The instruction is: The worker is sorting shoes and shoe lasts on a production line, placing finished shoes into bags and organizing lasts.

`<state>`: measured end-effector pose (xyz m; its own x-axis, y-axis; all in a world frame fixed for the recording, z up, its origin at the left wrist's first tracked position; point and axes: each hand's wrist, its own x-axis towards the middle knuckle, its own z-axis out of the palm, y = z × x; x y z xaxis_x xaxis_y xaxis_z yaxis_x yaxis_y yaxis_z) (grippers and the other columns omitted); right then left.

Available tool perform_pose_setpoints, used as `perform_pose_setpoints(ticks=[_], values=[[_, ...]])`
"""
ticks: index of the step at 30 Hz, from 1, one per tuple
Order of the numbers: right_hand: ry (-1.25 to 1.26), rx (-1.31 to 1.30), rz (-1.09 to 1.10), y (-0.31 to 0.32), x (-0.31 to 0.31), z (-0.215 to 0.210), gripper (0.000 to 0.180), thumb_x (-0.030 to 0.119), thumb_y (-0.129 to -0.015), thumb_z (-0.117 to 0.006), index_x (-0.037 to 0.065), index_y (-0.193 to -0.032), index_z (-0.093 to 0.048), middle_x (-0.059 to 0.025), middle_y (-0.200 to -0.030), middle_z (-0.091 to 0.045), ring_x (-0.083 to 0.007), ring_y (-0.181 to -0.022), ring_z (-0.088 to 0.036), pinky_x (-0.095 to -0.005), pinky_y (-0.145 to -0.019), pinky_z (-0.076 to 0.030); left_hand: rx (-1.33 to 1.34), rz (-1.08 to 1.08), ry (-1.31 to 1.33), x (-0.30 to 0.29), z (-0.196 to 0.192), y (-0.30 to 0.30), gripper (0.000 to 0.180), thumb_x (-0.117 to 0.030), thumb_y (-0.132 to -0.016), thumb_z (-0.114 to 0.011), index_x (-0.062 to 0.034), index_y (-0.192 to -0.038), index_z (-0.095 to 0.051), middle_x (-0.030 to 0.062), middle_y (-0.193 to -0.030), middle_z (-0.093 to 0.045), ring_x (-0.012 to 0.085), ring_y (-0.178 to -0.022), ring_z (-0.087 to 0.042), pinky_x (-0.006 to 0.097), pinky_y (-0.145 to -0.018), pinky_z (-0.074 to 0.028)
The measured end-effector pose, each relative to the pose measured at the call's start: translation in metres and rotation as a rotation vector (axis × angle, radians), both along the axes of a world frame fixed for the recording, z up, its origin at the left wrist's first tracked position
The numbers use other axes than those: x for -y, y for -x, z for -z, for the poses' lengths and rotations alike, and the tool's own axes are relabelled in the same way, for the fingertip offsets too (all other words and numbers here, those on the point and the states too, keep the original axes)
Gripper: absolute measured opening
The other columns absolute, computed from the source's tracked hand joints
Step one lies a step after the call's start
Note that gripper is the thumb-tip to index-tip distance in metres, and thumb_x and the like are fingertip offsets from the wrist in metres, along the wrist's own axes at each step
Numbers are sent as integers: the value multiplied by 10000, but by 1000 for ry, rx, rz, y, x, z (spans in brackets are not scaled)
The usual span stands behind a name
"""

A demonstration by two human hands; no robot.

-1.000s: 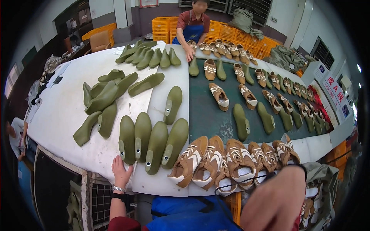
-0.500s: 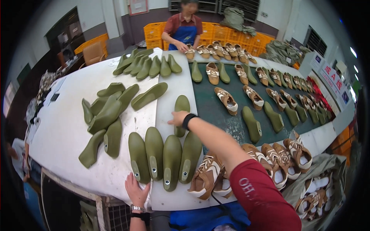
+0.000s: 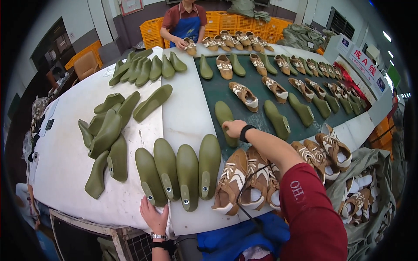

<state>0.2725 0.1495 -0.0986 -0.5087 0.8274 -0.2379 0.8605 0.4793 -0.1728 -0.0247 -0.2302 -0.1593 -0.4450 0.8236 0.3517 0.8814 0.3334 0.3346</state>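
My right hand (image 3: 235, 129) reaches across to the left edge of the green surface (image 3: 257, 121). Its fingers grip the side of an olive-green shoe last (image 3: 224, 112), which lies on or just above that surface; I cannot tell which. Spread flat at the table's front edge is my left hand (image 3: 153, 216), holding nothing, its fingertips by the heel end of another shoe last (image 3: 149, 172). That one stands in a row with several similar lasts (image 3: 187, 176). Just right of the row are brown sneakers (image 3: 231, 180) with white stripes, under my right forearm.
A heap of lasts (image 3: 106, 130) lies on the white cloth at left, more lasts (image 3: 143, 71) behind it. Sneakers and lasts line the green surface. A co-worker (image 3: 185, 26) handles a shoe at the far side. An open sack (image 3: 357, 195) of shoes stands at right; a dark cord (image 3: 240, 204) hangs nearby.
My right hand has carried the shoe last rightward from the white board to the green surface. My left hand stays at the front edge. The whole view has shifted somewhat.
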Motion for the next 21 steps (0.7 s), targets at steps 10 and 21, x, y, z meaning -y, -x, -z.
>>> perform_pose_setpoints(ticks=[10,21], values=[[36,0,-166,-25,-4,8,446,272,-769,-562,196,-1203,-495,-147,-1005,-636,-351,-914,-605,-435,-798,-479,-41,19,19,-4,5,1,660,-317,-677,-698,17,-1197,-469,184,-1291,-435,349,-1208,-385,454,-1021,-277],[268,-342,-868,-20,214,-72,278,198,-722,-589,-17,-897,-615,-218,-771,-613,-357,-807,-607,-432,-753,-480,-20,85,-45,-4,0,0,562,-258,-699,-702,31,-1134,-493,208,-1227,-468,386,-1125,-428,446,-950,-334]])
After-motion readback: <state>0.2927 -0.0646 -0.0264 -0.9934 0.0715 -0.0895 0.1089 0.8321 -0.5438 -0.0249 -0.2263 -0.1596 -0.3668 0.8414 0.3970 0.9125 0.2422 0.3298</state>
